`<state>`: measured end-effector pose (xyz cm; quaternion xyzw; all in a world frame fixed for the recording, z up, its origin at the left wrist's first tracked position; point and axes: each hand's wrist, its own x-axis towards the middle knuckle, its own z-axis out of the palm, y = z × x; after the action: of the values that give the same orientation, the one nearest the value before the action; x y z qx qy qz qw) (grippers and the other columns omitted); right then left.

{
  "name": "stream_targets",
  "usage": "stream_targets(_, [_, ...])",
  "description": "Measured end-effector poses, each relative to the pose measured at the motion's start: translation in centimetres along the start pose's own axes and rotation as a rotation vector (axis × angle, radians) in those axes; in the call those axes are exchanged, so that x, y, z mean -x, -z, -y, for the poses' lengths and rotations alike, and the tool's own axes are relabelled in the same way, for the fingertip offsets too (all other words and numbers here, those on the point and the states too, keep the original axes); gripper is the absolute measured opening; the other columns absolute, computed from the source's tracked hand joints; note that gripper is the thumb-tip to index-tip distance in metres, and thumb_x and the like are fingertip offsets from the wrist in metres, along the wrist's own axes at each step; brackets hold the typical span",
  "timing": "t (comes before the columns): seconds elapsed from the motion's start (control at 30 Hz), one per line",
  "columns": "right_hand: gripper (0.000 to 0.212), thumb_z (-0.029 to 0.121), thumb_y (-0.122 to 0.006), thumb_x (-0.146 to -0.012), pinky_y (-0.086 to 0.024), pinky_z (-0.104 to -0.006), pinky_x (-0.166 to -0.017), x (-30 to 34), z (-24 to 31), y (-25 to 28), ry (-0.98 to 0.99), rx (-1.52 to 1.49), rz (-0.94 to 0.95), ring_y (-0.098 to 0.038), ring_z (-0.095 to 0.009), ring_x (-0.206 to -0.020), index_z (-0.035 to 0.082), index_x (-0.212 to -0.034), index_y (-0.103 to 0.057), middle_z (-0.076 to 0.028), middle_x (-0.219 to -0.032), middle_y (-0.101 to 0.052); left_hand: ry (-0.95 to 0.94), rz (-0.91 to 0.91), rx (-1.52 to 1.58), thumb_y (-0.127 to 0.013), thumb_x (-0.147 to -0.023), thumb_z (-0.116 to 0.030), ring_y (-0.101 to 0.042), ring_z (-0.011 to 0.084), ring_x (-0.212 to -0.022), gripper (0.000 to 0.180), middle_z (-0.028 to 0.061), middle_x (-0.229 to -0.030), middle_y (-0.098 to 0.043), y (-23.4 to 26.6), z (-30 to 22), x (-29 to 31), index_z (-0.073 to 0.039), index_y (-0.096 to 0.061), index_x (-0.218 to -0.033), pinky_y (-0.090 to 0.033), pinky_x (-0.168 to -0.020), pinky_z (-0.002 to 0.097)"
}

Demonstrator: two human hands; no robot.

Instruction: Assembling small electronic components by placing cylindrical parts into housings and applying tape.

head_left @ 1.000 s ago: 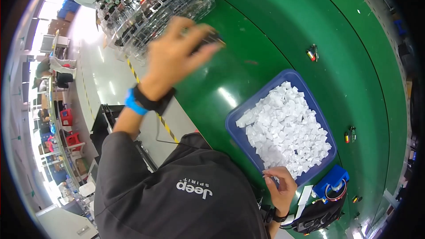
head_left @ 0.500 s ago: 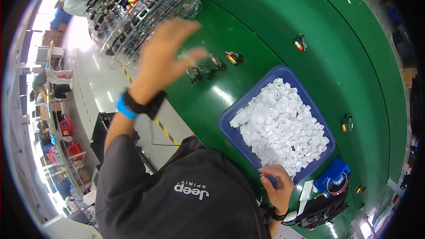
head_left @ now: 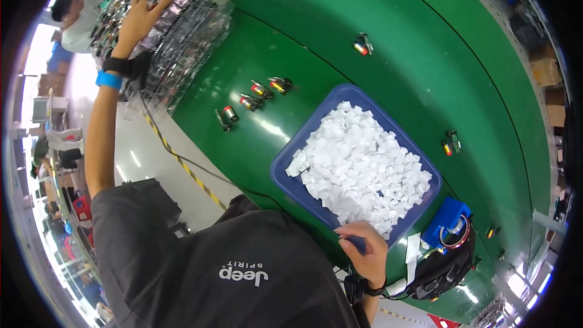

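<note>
My left hand (head_left: 141, 19) reaches over a stack of clear plastic trays (head_left: 197, 30) at the far left, its fingers spread. The fingertips are near or on small dark parts in the top tray; contact is unclear. My right hand (head_left: 367, 252) is at the near corner of a blue plastic bin (head_left: 291, 187). Its thumb and forefinger come together at the tips, and what they pinch is too small to make out. White paper-like squares (head_left: 364, 164) fill the bin. Left of it, several small electronic assemblies (head_left: 261, 89) with red-and-gold cylinders lie on the green table.
A blue block-shaped device (head_left: 446, 223) with a coiled tube stands right of the bin, beside a black bag-like object (head_left: 446, 273) and a white strip (head_left: 413, 249). More assemblies (head_left: 362, 45) lie farther back. A dark cable (head_left: 200, 167) runs along the table edge. Another person (head_left: 79, 18) is behind the trays.
My left hand has moved away from the small assemblies, up and left over the stacked trays. My right hand stays at the bin's corner. The whole view has shifted.
</note>
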<state>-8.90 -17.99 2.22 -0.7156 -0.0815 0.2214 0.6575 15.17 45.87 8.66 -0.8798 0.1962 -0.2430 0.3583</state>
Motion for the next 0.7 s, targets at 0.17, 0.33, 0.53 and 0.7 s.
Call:
stream_targets(0.17, [0.025, -0.011, -0.067, -0.083, -0.051, -0.0292, -0.082, -0.2, -0.5, 0.1, -0.014, -0.042, 0.017, -0.065, -0.019, -0.089, -0.002, -0.106, -0.069, -0.013, -0.103, -0.07, 0.873, 0.314, 0.677, -0.057, -0.094, -0.062, -0.066, 0.0353, -0.084, 0.065, 0.018, -0.092, -0.068, 1.3, -0.5, -0.6, -0.009, -0.059, -0.131, -0.05, -0.076, 0.0391])
stream_targets(0.33, [0.028, -0.011, -0.071, -0.081, -0.052, -0.0292, -0.08, -0.1, -1.0, 0.3, 0.024, -0.021, 0.023, -0.066, -0.019, -0.087, 0.001, -0.107, -0.07, -0.012, -0.104, -0.071, 0.791, 0.275, 0.635, -0.057, -0.092, -0.067, -0.066, 0.032, -0.082, 0.071, 0.0183, -0.085, -0.066, -0.2, 0.5, 0.5, -0.003, -0.061, -0.123, -0.049, -0.075, 0.0392])
stream_targets(0.53, [0.029, -0.011, -0.072, -0.081, -0.052, -0.0291, -0.079, 0.1, -1.6, 0.2, 0.03, -0.023, 0.01, -0.066, -0.019, -0.086, 0.002, -0.107, -0.07, -0.011, -0.104, -0.071, 0.675, 0.471, 0.877, -0.059, -0.094, -0.063, -0.066, 0.0297, -0.082, 0.067, 0.0188, -0.085, -0.066, -0.6, 3.5, 0.0, 0.001, -0.062, -0.114, -0.049, -0.074, 0.0392])
stream_targets(0.7, [0.027, -0.011, -0.067, -0.083, -0.05, -0.0299, -0.084, 0.6, -1.3, 0.5, 0.008, -0.024, 0.002, -0.064, -0.019, -0.09, -0.003, -0.109, -0.068, -0.014, -0.106, -0.069, 0.653, 0.225, 0.742, -0.058, -0.097, -0.059, -0.068, 0.0288, -0.079, 0.063, 0.0177, -0.085, -0.067, 2.3, 2.9, -0.1, 0.001, -0.061, -0.114, -0.049, -0.07, 0.0383])
